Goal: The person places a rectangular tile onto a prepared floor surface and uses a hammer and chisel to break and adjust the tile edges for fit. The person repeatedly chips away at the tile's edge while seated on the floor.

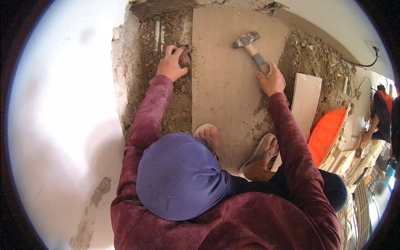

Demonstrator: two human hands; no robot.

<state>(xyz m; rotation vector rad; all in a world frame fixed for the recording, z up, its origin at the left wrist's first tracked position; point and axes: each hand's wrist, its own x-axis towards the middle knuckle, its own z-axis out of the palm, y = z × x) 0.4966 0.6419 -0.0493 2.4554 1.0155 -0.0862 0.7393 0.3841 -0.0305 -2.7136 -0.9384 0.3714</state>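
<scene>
My right hand (273,80) is closed round the handle of a hammer (255,51), whose metal head lies over a large beige tile (225,79). The handle is pale wood near the head and grey-blue further down. At the tile's left edge, my left hand (171,64) curls its thumb and fingers about a small reddish-brown piece (186,52). Whether that piece is stone, brick or something else I cannot make out. Dirt and rubble (177,104) fill the strip under and beside my left hand.
White wall (66,125) runs along the left, its lower edge broken. On the right are a narrow tile piece (306,100), rough soil (312,54) and an orange curved basin-like thing (327,135). Another person (380,112) is at the far right. My sandalled feet rest by the large tile.
</scene>
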